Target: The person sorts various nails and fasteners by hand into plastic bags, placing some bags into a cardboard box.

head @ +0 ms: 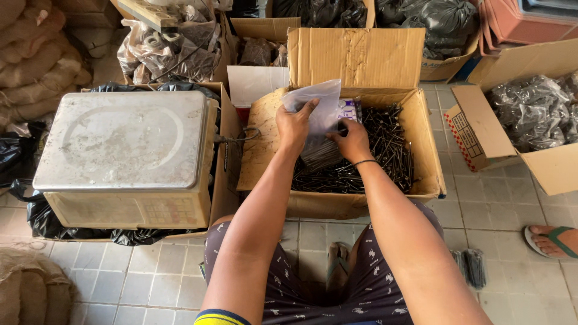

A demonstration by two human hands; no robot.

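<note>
An open cardboard box (274, 129) in front of me holds several long dark nails (388, 150). My left hand (294, 125) holds up a clear plastic bag (316, 102) over the box. The bag's lower part is filled with a bundle of nails (322, 153). My right hand (352, 141) grips the bag's side just right of the bundle, with a dark band on its wrist.
A metal-topped weighing scale (123, 144) sits on a box at my left. Cardboard boxes of bagged hardware (533, 111) stand at right and behind. Burlap sacks (33, 60) lie far left. Another person's sandalled foot (551, 241) rests on the tiled floor at right.
</note>
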